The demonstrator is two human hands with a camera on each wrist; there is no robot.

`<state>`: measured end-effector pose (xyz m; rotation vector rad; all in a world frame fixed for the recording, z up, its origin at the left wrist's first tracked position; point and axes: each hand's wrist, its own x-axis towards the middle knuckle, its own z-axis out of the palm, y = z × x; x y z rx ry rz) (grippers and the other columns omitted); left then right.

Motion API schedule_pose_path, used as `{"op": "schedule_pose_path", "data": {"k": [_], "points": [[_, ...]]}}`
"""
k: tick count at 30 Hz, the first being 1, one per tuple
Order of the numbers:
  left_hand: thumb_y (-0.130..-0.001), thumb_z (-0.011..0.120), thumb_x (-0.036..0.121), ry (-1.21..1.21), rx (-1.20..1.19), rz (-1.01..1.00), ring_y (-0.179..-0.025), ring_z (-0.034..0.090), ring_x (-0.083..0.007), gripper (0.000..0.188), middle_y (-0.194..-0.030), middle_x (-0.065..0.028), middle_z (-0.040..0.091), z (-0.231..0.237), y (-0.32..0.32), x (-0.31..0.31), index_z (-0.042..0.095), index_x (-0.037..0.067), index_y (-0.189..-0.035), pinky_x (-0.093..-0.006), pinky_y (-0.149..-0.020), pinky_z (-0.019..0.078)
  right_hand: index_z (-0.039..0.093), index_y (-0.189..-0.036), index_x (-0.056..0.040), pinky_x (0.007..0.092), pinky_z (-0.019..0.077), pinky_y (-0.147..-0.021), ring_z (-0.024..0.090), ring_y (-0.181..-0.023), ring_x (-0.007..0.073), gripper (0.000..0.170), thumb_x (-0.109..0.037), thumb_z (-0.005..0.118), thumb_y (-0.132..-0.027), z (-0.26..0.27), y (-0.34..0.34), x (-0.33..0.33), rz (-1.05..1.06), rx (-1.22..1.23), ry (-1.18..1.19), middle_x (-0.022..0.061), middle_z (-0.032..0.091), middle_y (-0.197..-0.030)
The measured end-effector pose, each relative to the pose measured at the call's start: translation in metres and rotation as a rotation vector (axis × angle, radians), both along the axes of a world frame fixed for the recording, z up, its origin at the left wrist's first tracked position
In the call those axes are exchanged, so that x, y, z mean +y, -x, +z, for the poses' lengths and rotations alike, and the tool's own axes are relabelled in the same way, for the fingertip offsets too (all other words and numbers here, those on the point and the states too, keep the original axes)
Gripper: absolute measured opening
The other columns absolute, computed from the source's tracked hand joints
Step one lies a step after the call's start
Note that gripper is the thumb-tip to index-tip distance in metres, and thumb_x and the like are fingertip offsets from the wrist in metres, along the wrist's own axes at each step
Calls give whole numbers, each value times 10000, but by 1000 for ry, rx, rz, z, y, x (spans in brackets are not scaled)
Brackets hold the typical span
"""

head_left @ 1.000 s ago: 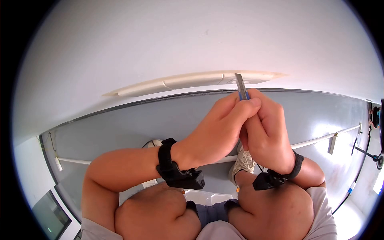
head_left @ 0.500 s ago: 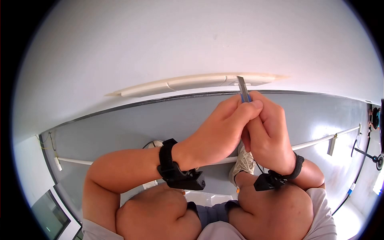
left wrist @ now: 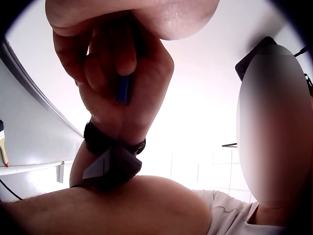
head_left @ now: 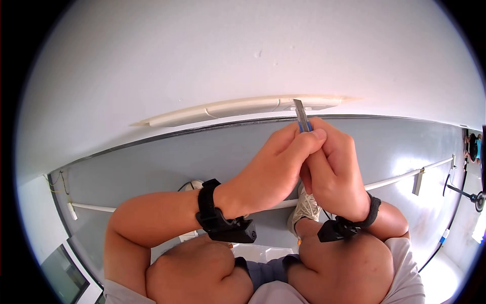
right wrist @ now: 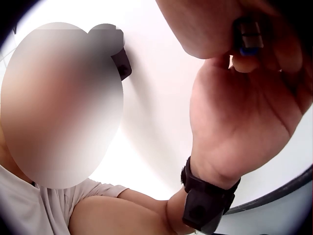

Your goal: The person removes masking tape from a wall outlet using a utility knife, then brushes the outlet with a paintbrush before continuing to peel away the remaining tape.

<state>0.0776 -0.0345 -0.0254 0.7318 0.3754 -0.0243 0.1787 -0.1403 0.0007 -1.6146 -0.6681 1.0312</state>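
Observation:
Both hands meet around a utility knife (head_left: 302, 114) with a metal blade and blue body, pointing up toward a wall. My left hand (head_left: 268, 169) grips it from the left, its thumb lying across the right fingers. My right hand (head_left: 336, 175) has its fingers curled round the knife from the right. The blade's tip overlaps the right part of a long cream panel (head_left: 243, 107) on the wall; whether they touch I cannot tell. In the left wrist view, the blue body (left wrist: 123, 89) shows below the right fingers. The knife's end (right wrist: 251, 38) appears in the right wrist view.
A white wall (head_left: 253, 45) rises beyond the panel, above a grey surface (head_left: 212, 147). A white pipe (head_left: 395, 179) runs behind the arms. Bent knees and a laced shoe (head_left: 308, 205) lie below the hands. At far right is a black stand (head_left: 461, 192).
Hands, knife and panel have all shifted slightly left and down in the head view, after a small shift right between the earlier frames. The grip on the knife looks the same.

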Motion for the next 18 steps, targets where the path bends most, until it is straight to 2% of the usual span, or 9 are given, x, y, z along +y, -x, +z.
{"op": "schedule_pose_path", "data": {"k": [2, 4, 7, 18], "points": [[-1093, 488, 330, -2, 2, -4, -919, 558, -85, 287, -969, 9, 610, -1, 1, 0, 604, 80, -1012, -273, -801, 458, 582, -926, 36, 288, 423, -564, 487, -659, 98, 133, 11, 474, -999, -1, -1, 0, -13, 0, -9, 61, 580, -714], [-1093, 485, 326, 34, 11, 14, -904, 550, -83, 283, -968, 8, 608, -3, 1, -1, 602, 81, -1011, -276, -792, 452, 576, -920, 34, 291, 418, -562, 481, -655, 100, 132, 9, 473, -999, -2, -5, 0, 64, 5, 18, 62, 575, -709], [-1092, 482, 322, 24, -3, 18, -890, 542, -82, 280, -964, 6, 605, -2, -1, -2, 599, 81, -1008, -279, -784, 446, 567, -911, 33, 299, 411, -557, 472, -650, 102, 129, 7, 475, -998, -2, 0, 0, -8, -6, -1, 65, 565, -699], [-1091, 482, 324, -1, 39, 33, -877, 535, -75, 290, -938, 20, 597, 0, 2, -2, 604, 86, -980, -274, -776, 437, 559, -908, 36, 310, 397, -548, 453, -634, 121, 116, 16, 473, -983, -7, -2, 0, 33, -38, -8, 80, 548, -687]]}}
